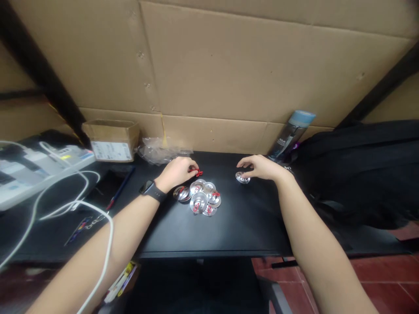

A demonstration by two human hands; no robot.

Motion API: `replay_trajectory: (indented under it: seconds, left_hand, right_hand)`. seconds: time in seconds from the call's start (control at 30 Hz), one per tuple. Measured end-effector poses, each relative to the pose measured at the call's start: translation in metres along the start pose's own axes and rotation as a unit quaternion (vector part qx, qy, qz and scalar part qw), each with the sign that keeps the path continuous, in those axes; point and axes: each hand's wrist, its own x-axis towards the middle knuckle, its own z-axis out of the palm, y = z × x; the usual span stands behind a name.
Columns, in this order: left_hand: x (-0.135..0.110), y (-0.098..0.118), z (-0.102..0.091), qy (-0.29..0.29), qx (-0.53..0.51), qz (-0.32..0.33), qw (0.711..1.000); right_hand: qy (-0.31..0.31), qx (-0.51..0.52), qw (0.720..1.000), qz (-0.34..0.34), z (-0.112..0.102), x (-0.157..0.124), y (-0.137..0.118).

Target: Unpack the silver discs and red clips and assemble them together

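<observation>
My left hand [180, 171] is closed in a pinch on a small looped red cord [198, 172], just behind a pile of shiny finger cymbals [199, 202]. Several of these round metal discs overlap there, with red loops at their centres. Off to the right, my right hand [259, 166] has curled fingers, and its thumb and fingertips are at a single finger cymbal [242, 178]. This disc is low over the black tabletop, and part of it is hidden by the fingers. A dark smartwatch [152, 190] is on my left wrist.
Behind are a small cardboard box [113, 141], a clear plastic bag [160, 150] and a bottle with a blue cap [291, 135]. White cables [109, 235] cross my left forearm from a power strip [42, 174]. Black fabric [356, 174] lies at right.
</observation>
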Motion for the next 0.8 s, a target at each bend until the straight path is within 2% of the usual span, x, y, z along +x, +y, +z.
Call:
replay_trajectory:
  seconds: [0.07,0.13,0.3,0.43,0.6,0.8]
  left_hand:
    - [0.0,0.001,-0.001,0.01,0.004,-0.001,1.0]
    - [0.0,0.001,-0.002,0.024,0.013,-0.005,1.0]
    - [-0.001,0.001,-0.005,0.039,0.034,-0.017,0.999]
    - [0.0,0.001,-0.006,0.04,0.04,-0.018,0.998]
    - [0.0,0.002,-0.007,0.04,0.036,-0.017,0.998]
    - [0.0,0.002,-0.007,0.048,0.03,-0.012,0.998]
  right_hand:
    - [0.046,-0.008,0.999,-0.02,-0.003,0.0,-0.009]
    - [0.063,-0.009,0.997,-0.045,-0.001,0.0,-0.022]
    - [-0.063,0.047,0.989,-0.128,0.022,0.003,-0.069]
    - [-0.076,-0.013,0.985,-0.152,0.044,0.0,-0.098]
    - [-0.078,-0.037,0.983,-0.162,0.057,-0.002,-0.105]
    - [-0.083,-0.03,0.982,-0.167,0.056,0.0,-0.102]
